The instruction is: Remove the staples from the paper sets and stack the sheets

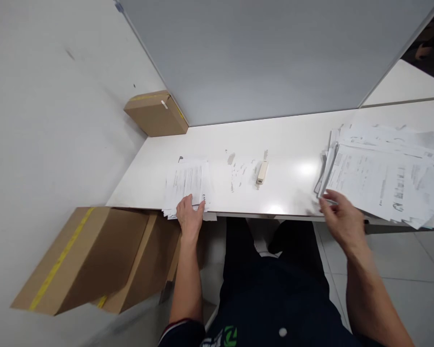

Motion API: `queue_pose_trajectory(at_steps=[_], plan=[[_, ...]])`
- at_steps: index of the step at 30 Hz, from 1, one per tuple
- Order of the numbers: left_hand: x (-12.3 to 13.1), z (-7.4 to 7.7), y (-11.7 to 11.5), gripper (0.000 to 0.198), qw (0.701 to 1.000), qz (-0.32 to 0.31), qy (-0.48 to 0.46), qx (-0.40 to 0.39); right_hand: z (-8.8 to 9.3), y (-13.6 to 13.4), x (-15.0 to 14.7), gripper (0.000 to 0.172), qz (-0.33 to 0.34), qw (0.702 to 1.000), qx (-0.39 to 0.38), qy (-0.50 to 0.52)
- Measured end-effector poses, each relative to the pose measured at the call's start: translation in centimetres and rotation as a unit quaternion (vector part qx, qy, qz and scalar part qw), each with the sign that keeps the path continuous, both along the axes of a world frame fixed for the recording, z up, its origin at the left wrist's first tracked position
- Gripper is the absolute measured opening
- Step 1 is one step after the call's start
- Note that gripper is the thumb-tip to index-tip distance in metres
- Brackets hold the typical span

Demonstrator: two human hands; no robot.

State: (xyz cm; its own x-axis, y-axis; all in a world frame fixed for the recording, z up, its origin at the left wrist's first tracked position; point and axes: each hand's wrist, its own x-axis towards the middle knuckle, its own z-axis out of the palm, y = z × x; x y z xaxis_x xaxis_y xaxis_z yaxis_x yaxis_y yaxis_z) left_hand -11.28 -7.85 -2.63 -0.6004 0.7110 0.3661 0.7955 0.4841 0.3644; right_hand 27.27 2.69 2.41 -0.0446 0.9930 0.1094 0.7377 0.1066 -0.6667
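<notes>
My left hand lies with its fingers apart on the near end of a small stack of printed papers. The stack reaches over the front edge of the white table. On the right, my right hand is at the near left corner of a larger, uneven pile of printed sheets. Its thumb and index finger are a little apart, and no sheet shows clearly between them. Between the two paper piles lies a small beige stapler, nearer to the left stack.
The white table has grey marks near the stapler. A grey panel rises along its back edge. One cardboard box stands in the back left corner. More cardboard boxes are below the table's left end, beside the wall.
</notes>
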Motion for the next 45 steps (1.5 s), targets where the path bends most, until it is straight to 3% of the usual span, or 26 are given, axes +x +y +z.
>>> queue_pose_trajectory(at_steps=[5,12,17,23,28,34,40,42,45], plan=[[-0.7,-0.1,-0.5,0.032,0.999,-0.034,0.024,0.032,-1.7,-2.2,-4.6,0.036,0.134,0.990,-0.019,0.034],[-1.2,1.3,-0.6,0.025,0.989,0.078,-0.080,0.092,-2.6,-4.2,-7.5,0.031,0.244,0.969,-0.032,0.036],[-0.8,2.2,-0.7,0.024,0.979,0.101,-0.126,0.126,-2.2,-4.5,-8.5,0.030,0.279,0.959,-0.039,0.028],[0.2,2.0,0.3,0.028,0.982,0.065,-0.099,0.147,-1.8,-4.7,-9.2,0.030,0.302,0.952,-0.045,0.020],[0.2,1.5,1.3,0.037,0.969,0.036,-0.184,0.161,-2.4,-5.0,-9.0,0.029,0.305,0.951,-0.042,0.004],[-0.4,2.1,0.7,0.032,0.968,-0.017,-0.235,0.080,-3.4,-5.0,-8.8,0.028,0.298,0.954,-0.032,-0.005],[0.0,2.9,0.3,0.032,0.991,-0.024,-0.122,-0.044,-3.9,-5.0,-9.2,0.028,0.307,0.951,-0.027,-0.003],[0.1,2.9,0.3,0.030,0.991,-0.018,-0.125,-0.048,-4.0,-5.1,-9.3,0.028,0.309,0.951,-0.028,-0.002],[-0.2,3.1,0.0,0.029,0.978,-0.031,-0.204,-0.032,-4.2,-5.1,-9.3,0.028,0.310,0.950,-0.032,-0.004]])
